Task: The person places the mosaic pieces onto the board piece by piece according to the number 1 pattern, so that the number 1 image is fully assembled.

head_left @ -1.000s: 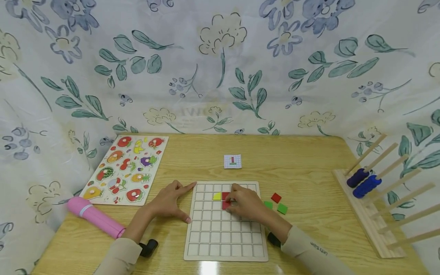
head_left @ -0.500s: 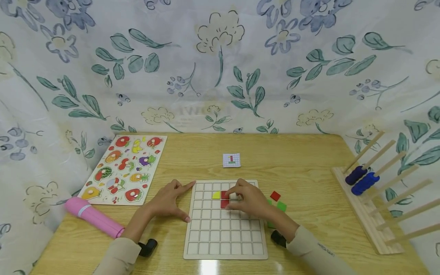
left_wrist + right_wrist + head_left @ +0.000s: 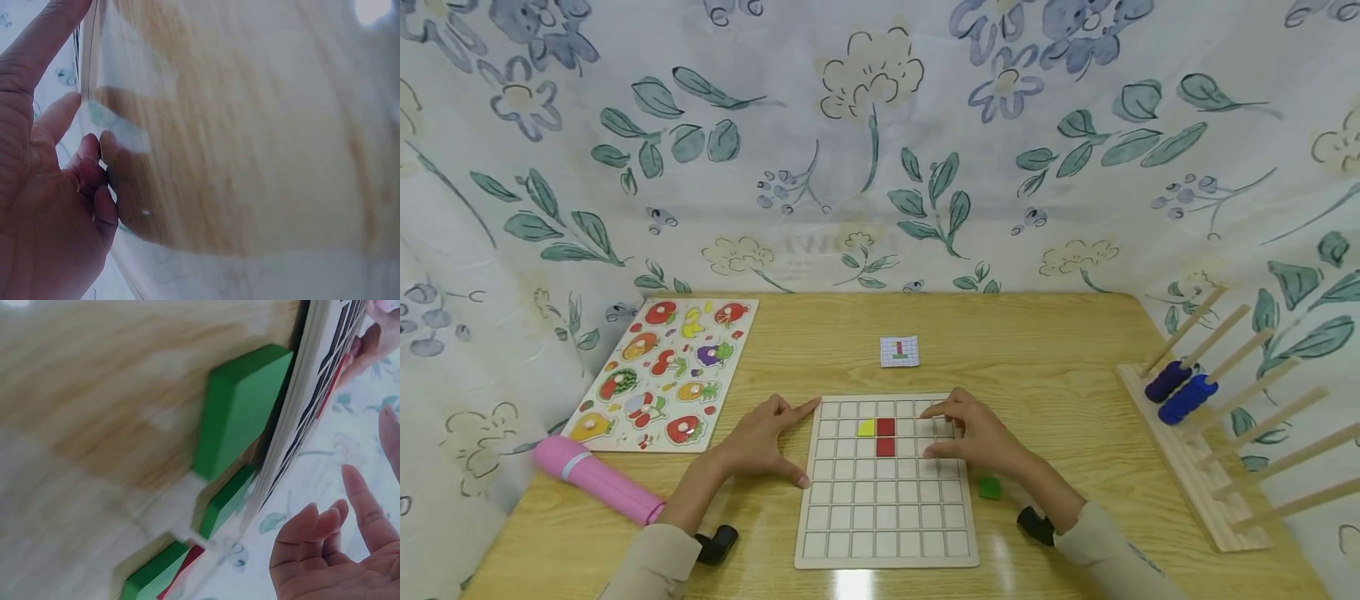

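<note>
counter: pale wood-grain counter [image 3: 1060, 367] carries everything, a flowered cloth backdrop hung round it
board: square pale wooden grid board [image 3: 887, 533] sits dead centre between the two hands, its sides running straight away from the person
right hand: right hand [image 3: 973, 437] is over the board's right edge, fingers loosely spread and pointing left across the upper rows, gripping nothing that shows
left hand: left hand [image 3: 767, 442] rests flat on the counter against the board's left edge, forefinger at the top left corner, thumb low on the side, fingers relaxed, nothing held
tiles on board: two red square tiles [image 3: 886, 437] stacked one cell above the other, a yellow square tile [image 3: 867, 428] touching the upper one on its left
key relation: the loose green square tile [image 3: 989, 487] lies on the counter just off the board's right edge, behind and below the right hand, towards the wrist; the right hand is far nearer it than the left
wrist view: the right wrist camera shows green tiles [image 3: 240, 412] pressed close along the board's edge
hard to tell: anything under the right hand's palm is hidden; both wrist views are blurred; the small pattern card [image 3: 899, 351] beyond the board is too small to read
</note>
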The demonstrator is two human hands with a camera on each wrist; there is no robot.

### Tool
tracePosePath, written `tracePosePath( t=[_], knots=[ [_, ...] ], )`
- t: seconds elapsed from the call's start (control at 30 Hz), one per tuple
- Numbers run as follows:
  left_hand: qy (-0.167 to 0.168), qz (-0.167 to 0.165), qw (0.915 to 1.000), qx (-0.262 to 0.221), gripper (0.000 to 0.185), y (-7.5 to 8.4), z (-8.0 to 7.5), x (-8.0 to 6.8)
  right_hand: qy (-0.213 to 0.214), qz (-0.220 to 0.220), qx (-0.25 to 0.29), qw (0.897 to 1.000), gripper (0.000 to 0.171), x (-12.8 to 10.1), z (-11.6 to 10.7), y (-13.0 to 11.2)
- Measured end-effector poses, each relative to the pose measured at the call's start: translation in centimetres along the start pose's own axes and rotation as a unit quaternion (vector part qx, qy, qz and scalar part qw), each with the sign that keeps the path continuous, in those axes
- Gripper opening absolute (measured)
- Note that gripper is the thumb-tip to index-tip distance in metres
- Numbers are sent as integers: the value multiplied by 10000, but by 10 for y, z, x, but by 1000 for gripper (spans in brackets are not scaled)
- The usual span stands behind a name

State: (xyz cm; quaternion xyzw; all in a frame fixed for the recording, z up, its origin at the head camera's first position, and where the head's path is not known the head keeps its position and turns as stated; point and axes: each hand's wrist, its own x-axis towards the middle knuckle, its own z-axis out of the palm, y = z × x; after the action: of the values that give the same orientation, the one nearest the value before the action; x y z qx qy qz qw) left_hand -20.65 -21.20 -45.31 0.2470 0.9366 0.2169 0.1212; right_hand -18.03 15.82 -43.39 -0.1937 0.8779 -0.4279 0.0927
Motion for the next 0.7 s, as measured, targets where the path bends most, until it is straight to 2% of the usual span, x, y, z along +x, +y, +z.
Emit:
tracePosePath(
  t=[0.33, 0.7],
  knots=[
    [-66, -129, 9999, -51, 118, -3, 2, 1, 379, -56, -84, 9992, 49, -14, -20, 19],
    [-7, -134, 9999, -89, 118, -4, 3, 1, 637, -53, -157, 9978, 44, -25, -29, 35]
  ],
)
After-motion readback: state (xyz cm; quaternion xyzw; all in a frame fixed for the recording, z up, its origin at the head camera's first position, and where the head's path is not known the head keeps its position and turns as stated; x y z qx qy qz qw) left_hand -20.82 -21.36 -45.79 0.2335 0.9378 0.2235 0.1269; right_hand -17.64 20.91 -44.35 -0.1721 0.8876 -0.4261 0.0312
